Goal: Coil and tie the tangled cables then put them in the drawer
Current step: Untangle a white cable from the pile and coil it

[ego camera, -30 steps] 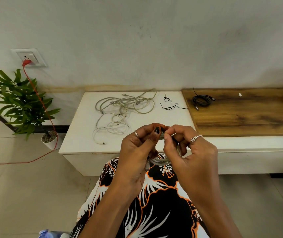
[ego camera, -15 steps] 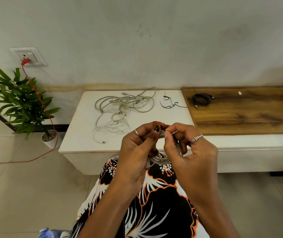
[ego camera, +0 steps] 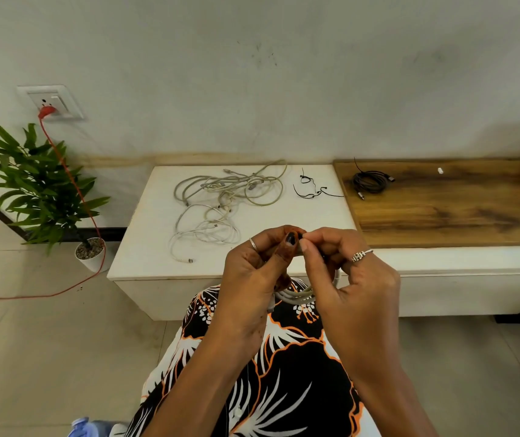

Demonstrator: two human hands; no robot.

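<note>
Head view: both hands, left point(ego camera: 252, 279) and right point(ego camera: 347, 275), pinch a coiled white cable point(ego camera: 296, 296) above the counter point(ego camera: 145, 247)

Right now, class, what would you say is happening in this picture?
A seated person holds a coiled white cable over the lap, both hands pinching at its top, apparently fastening a tie. A tangle of pale cables and loose black ties lie on the white cabinet. One black cable bundle sits coiled on the wooden top.
</note>
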